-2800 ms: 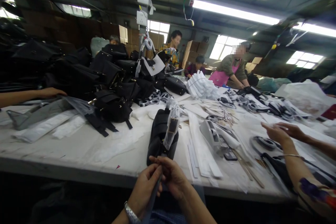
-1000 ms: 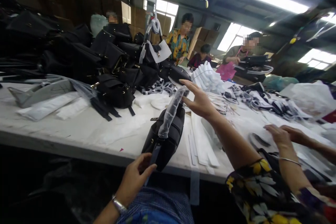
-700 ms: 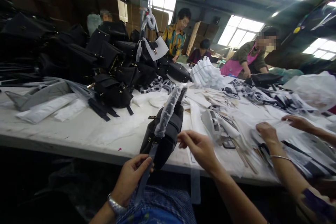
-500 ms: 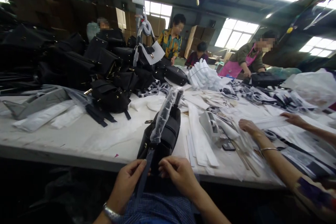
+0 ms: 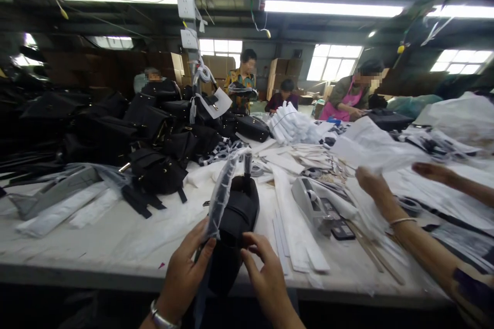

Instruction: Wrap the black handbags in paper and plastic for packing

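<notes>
A handbag (image 5: pixel 239 208) is sitting on the worktop (image 5: pixel 96 247), a tape dispenser (image 5: pixel 307 199) standing right, heaped bags (image 5: pixel 111 128) lying left.

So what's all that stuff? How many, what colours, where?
Bag: one, black, between the hands.
Wrapped handle: one, clear-covered, on that bag.
Piled bags: many, black, table's left.
Table: one, white, across the middle.
Probably a tape dispenser: one, grey, right of the bag.
Strips: several, white, beside the dispenser.
Tied bundle: one, white, far side.
Loose pieces: uncountable, mostly pale, mid-table.
Socket boxes: two, white, above the bags.
Long ceiling lights: three, white, overhead.
Windows: several, bright white, behind.
Cartons: several, brown, at the back.
Co-workers: four, clothes varied, beyond the table.
Neighbour's hands: two, bare, at right.
Left hand: one, bare, on the handle.
Right hand: one, bare, beside the bag.
</notes>
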A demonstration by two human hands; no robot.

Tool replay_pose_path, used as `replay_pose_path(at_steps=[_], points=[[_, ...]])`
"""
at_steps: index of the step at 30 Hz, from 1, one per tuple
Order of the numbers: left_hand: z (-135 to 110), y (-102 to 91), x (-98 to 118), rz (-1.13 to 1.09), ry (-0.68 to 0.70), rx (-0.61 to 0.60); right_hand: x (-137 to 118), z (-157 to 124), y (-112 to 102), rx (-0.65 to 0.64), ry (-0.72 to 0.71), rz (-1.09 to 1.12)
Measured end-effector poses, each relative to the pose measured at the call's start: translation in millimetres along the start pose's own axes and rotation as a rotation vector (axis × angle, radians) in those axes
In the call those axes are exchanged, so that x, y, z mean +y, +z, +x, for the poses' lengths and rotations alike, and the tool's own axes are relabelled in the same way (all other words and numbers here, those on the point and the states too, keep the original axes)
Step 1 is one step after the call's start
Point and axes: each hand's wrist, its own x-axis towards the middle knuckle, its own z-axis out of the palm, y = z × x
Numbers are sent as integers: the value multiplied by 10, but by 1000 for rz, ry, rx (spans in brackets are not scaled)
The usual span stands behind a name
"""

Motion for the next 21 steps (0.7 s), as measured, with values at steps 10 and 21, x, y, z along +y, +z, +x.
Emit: replay_pose_path(at_steps=[10,21], points=[[-129,27,17,-266,-96,-31,391,-282,150,-30,137,133],[772,-128,-281,-532,-506,-43,317,22,-156,-29,-60,-22]])
